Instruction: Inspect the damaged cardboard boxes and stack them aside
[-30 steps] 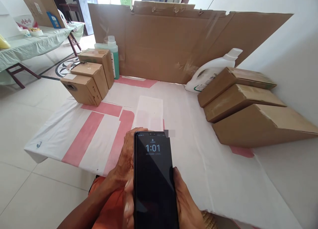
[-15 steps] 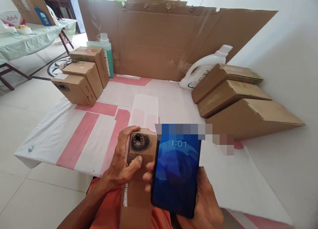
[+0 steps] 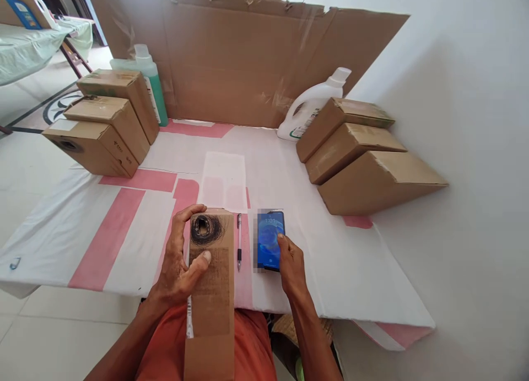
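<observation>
My left hand (image 3: 181, 260) grips a long brown cardboard box (image 3: 210, 293) that leans from my lap onto the table's near edge; a black scribbled patch marks its upper end. My right hand (image 3: 290, 264) rests on a phone (image 3: 270, 239) with a lit blue screen, lying flat on the white and pink table cover (image 3: 124, 216). A pen (image 3: 238, 248) lies between the box and the phone.
Three brown boxes (image 3: 103, 128) are stacked at the back left beside a green bottle (image 3: 152, 78). Three slanted boxes (image 3: 359, 161) and a white jug (image 3: 308, 105) stand at the right. A cardboard sheet (image 3: 248, 61) stands behind; a white wall is to the right.
My right hand has lowered the phone from in front of me onto the table, right of the pen. The box in my left hand has come into full view.
</observation>
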### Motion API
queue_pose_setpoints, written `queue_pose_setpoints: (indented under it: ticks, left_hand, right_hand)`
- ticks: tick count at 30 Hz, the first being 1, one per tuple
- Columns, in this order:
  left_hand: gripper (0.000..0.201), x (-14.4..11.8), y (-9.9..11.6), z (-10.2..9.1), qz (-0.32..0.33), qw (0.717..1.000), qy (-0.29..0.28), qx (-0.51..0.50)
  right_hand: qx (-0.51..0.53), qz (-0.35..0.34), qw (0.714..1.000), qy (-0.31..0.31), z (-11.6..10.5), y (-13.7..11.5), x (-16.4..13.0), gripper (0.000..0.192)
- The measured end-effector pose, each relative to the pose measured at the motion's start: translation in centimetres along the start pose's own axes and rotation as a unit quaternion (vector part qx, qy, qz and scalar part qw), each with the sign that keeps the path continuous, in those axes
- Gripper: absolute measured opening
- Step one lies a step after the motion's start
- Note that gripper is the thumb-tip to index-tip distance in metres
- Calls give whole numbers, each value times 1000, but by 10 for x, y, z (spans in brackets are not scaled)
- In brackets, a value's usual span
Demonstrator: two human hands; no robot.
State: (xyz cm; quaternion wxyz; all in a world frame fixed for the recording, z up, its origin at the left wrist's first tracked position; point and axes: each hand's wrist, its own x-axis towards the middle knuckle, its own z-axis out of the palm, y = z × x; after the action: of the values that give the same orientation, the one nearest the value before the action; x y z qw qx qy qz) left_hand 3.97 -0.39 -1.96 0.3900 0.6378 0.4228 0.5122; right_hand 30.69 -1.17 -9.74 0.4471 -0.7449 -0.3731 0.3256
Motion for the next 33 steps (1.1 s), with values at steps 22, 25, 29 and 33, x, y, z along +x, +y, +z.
queue_pose_setpoints:
  ticks: [22,25,29,33]
  left_hand:
    - [77,17,-47,-15,-72,996,43,-39]
    - [88,9,-61,-12,-103,988,94,-70]
    - [86,-36,-63,-1,-185,962,149,-138]
    - [98,-83,-35,-13,-390,859,119,-311]
  right_hand:
    - [-220,-137,963,80,-8,30,-13,74]
    - [-176,-218,960,19,6,21,-41,68]
    - [-61,-275,928,-245,36,17,-95,68]
    - [65,-183,894,-403,55,2,-125,83]
